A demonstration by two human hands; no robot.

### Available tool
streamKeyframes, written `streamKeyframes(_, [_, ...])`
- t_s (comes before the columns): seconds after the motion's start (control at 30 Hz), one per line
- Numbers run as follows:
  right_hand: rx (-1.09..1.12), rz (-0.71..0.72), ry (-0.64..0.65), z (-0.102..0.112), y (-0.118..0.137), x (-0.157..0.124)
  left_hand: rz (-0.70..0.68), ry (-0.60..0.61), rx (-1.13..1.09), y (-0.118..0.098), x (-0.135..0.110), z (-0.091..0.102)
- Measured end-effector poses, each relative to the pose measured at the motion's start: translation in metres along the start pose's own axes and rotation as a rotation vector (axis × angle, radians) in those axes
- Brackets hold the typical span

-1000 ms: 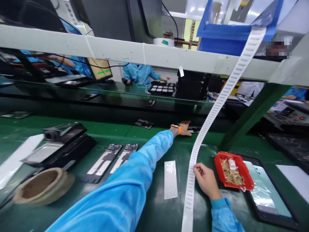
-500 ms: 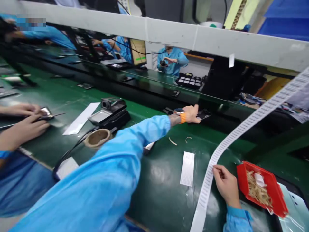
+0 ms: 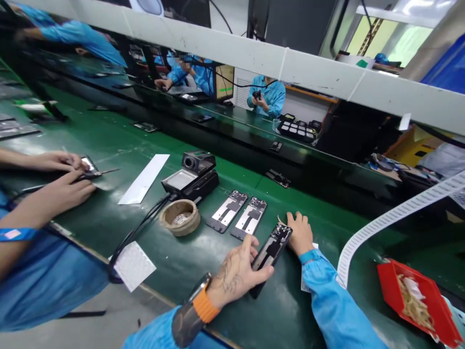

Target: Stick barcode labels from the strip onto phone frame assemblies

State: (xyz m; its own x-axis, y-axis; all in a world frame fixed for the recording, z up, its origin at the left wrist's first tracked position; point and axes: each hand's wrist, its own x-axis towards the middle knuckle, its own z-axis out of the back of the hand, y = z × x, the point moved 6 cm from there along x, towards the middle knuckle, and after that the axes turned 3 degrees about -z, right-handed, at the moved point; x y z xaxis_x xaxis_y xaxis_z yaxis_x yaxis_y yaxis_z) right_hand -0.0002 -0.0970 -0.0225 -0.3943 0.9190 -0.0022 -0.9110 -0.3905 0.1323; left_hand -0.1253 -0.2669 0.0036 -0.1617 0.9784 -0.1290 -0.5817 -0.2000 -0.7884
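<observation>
My left hand (image 3: 241, 269), with an orange watch band at the wrist, grips a black and silver phone frame (image 3: 271, 249) by its lower part, thumb on one edge and fingers on the other. The frame is tilted above the green table. Just beyond it, my right hand (image 3: 301, 233) reaches down to the table, its visible fingers a little apart. The frame hides part of this hand. A thin beige strip (image 3: 279, 220) lies by its fingers. Two similar phone frames, one (image 3: 227, 212) beside the other (image 3: 250, 218), lie left of the held one.
A round tan bowl (image 3: 179, 218) and a black device with a lens (image 3: 192, 172) stand to the left. A red bin (image 3: 417, 300) holds beige strips at right, near a long label strip (image 3: 378, 220). At far left, a co-worker's hands (image 3: 69, 186) work on a phone part.
My left hand has come back from the far edge and now holds a phone frame. My right hand has left the label strip and moved forward and left. The view has shifted.
</observation>
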Motion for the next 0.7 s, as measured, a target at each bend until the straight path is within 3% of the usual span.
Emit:
streamKeyframes(0.2, [0.146,0.081,-0.003,-0.002,-0.006,0.011,-0.069,-0.008,0.118,-0.003,0.011,-0.004])
streamKeyframes(0.3, [0.265,0.087,-0.05,0.01,-0.015,0.014,-0.119,-0.054,0.36,-0.011,0.026,-0.006])
streamKeyframes(0.4, [0.363,0.019,-0.131,0.035,-0.041,0.006,-0.181,-0.053,0.6,-0.024,0.049,-0.014])
streamKeyframes(0.47, [0.433,-0.049,-0.225,0.059,-0.074,-0.012,-0.234,-0.019,0.664,-0.034,0.066,-0.021])
streamKeyframes(0.57, [0.58,-0.181,-0.486,0.101,-0.148,-0.064,-0.293,0.018,0.69,-0.046,0.087,-0.026])
streamKeyframes(0.63, [0.516,-0.329,-0.67,0.121,-0.202,-0.109,-0.313,0.021,0.696,-0.05,0.097,-0.029])
streamKeyframes(0.7, [0.311,-0.485,-0.76,0.127,-0.246,-0.15,-0.339,0.025,0.711,-0.053,0.104,-0.033])
